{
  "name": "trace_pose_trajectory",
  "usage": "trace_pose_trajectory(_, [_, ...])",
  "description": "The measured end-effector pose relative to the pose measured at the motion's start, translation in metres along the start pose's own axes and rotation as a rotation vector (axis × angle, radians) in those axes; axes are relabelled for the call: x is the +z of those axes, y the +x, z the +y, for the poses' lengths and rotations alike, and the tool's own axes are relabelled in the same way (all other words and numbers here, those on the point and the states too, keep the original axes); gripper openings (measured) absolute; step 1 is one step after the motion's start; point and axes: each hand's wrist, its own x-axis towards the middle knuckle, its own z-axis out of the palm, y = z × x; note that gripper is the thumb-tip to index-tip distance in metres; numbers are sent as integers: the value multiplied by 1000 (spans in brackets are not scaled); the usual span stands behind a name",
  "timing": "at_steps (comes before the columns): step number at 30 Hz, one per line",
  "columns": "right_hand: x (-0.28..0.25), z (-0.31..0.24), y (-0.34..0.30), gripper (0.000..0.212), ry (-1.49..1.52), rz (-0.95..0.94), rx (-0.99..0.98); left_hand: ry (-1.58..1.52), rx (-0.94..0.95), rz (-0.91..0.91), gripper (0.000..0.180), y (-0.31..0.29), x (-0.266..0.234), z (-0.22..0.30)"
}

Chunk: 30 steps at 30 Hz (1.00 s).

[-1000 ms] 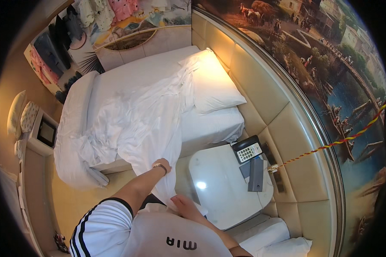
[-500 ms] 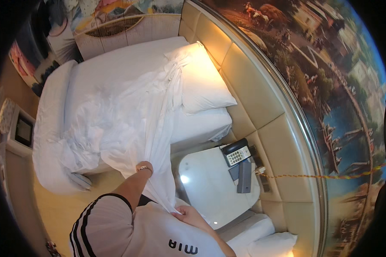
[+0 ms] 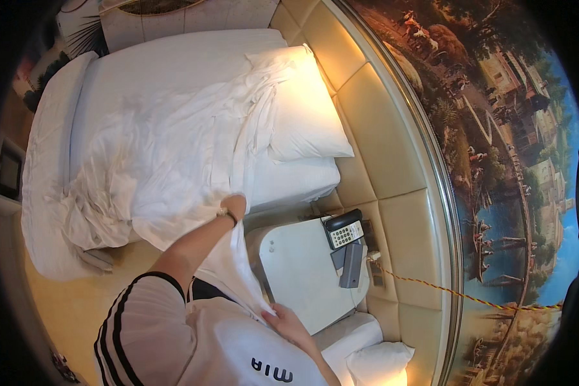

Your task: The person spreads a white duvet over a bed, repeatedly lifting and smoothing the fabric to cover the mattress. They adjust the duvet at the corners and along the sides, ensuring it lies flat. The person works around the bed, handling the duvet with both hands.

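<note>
A loose white sheet (image 3: pixel 174 145) lies rumpled across the bed and hangs off its near side toward me. My left hand (image 3: pixel 234 206), with a band at the wrist, is closed on the sheet by the mattress edge; its fingertips are partly hidden. Nearer my body, my right hand (image 3: pixel 288 323) pinches the sheet's end between thumb and fingers. Between the two hands the cloth runs in a taut strip. A white pillow (image 3: pixel 312 116) rests at the head of the bed, with part of the sheet bunched against it.
Right of the hands stands a white bedside table (image 3: pixel 296 270) with a telephone (image 3: pixel 343 229) and a dark grey box-shaped thing (image 3: pixel 351 265). A padded headboard (image 3: pixel 392 148) lines the wall. Another pillow (image 3: pixel 379 361) lies at the lower right. A folded duvet (image 3: pixel 51 167) covers the bed's foot.
My left hand has moved forward and slightly right, up to the mattress edge, with the sheet in it. The right hand keeps its pinch on the sheet's end. The view has shifted.
</note>
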Motion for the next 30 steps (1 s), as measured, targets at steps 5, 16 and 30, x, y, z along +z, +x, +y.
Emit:
trace_pose_trajectory(5, [-1,-8,32,30,-177,327,-313,-1071,9,688,30,86,-211,3])
trace_pose_trajectory(16, [16,-59,162,10,-272,540,-910,-2006,51,931,16,40,-345,-206])
trace_pose_trajectory(30, [-84,-124,176,21,387,276,-598,-2189,16,618,20,77,-295,-254])
